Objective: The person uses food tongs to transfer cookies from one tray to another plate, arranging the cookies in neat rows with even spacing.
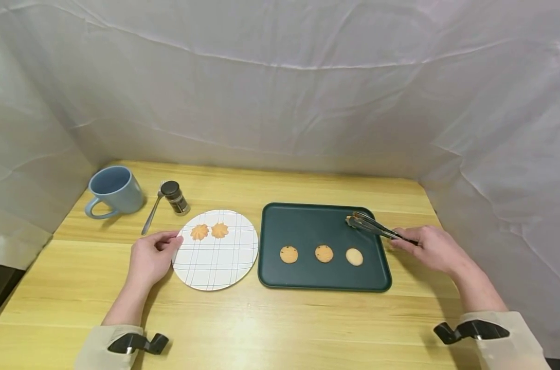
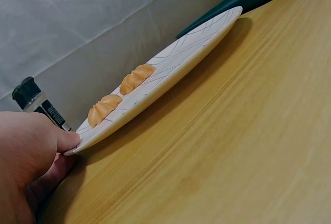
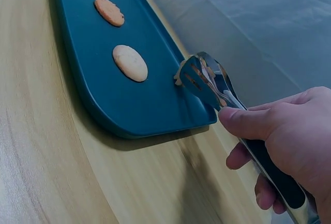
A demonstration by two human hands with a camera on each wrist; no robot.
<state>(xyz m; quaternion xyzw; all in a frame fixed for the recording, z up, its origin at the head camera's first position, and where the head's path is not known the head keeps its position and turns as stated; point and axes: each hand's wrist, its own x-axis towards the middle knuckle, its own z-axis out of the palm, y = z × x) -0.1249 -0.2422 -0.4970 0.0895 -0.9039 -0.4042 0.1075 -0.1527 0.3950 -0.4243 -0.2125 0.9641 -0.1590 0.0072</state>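
Left of the green tray [image 1: 270, 267]: plate [image 1: 215, 270] pinched by left hand [image 1: 149, 257], mug [image 1: 113, 191], spoon [image 1: 151, 215], pepper jar [image 1: 175, 197]; right hand's [image 1: 431, 250] fingers [image 3: 248, 123] clamp tongs [image 1: 372, 226], their catch partly hidden.

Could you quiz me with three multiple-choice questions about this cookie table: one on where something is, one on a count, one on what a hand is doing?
1. Where does the blue mug stand?
A. on the tray
B. far left of the table
C. on the plate

2. How many cookies lie flat on the green tray?
A. three
B. one
C. five

3. What is the right hand doing?
A. resting flat
B. holding a spoon
C. gripping tongs

Answers: B, the mug is left of the pepper jar; A, three in a row; C, fingers wrap the tongs' handle.
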